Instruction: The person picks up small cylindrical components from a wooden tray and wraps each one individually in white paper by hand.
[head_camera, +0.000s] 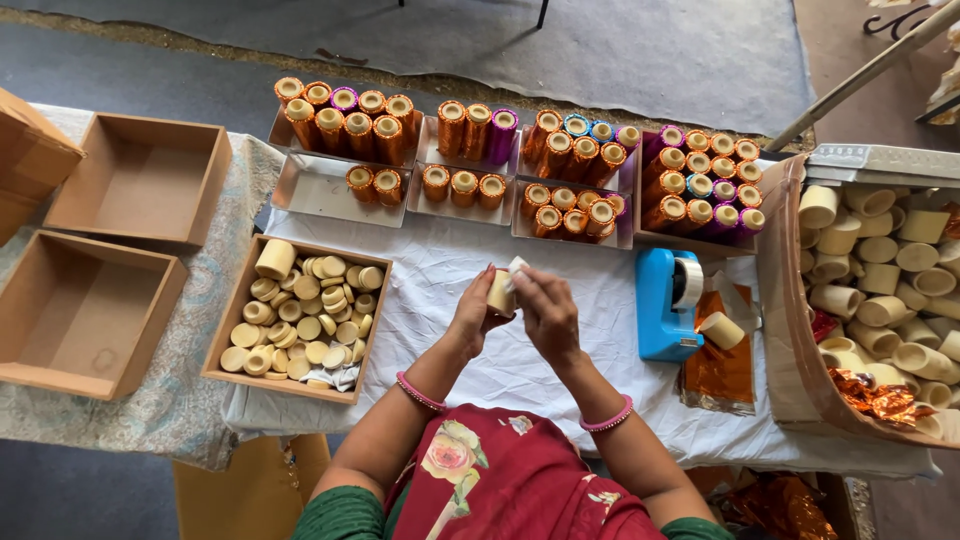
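Note:
My left hand (472, 312) grips a small cream-coloured cylinder (501, 293) over the white cloth. My right hand (545, 312) presses a strip of pale tape (517, 266) against the top of that cylinder. Both wrists wear pink bangles. A blue tape dispenser (664, 305) stands just right of my hands. A loose cream cylinder (721, 330) lies on orange foil sheets (722, 372) beside the dispenser.
A brown tray of cream caps and discs (298, 318) sits at my left. White trays hold several foil-wrapped cylinders (520, 150) along the far edge. A large box of bare cream cylinders (880, 290) stands right. Empty brown boxes (110, 250) lie far left.

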